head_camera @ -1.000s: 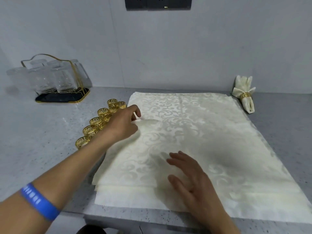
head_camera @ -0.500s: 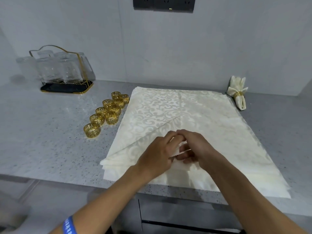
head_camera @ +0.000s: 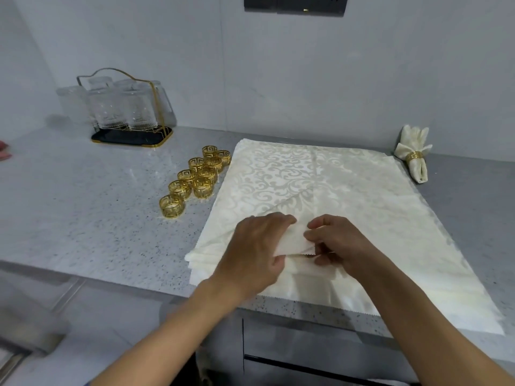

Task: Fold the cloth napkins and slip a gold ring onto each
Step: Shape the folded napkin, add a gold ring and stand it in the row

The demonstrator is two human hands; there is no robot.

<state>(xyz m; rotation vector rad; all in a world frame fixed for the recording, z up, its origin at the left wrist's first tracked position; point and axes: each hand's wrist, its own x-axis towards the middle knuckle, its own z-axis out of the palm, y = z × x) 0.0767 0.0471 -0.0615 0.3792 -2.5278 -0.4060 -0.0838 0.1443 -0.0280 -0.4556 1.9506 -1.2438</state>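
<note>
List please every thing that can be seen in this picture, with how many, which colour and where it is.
loose gold rings: nine as far as I can count, gold, clustered on the counter left of the napkin stack
napkin stack: several layers, cream with scroll pattern, flat on the counter, centre-right
top napkin corner: one, cream, folded toward the middle, pinched by both hands
finished napkin: one, cream with a gold ring around it, by the wall at far right
glasses: several, clear, in a gold-wire rack on a black tray, far left
counter: one, speckled grey
wall socket panel: one, black, top of wall
left hand: pinches the corner
right hand: pinches the corner
</note>
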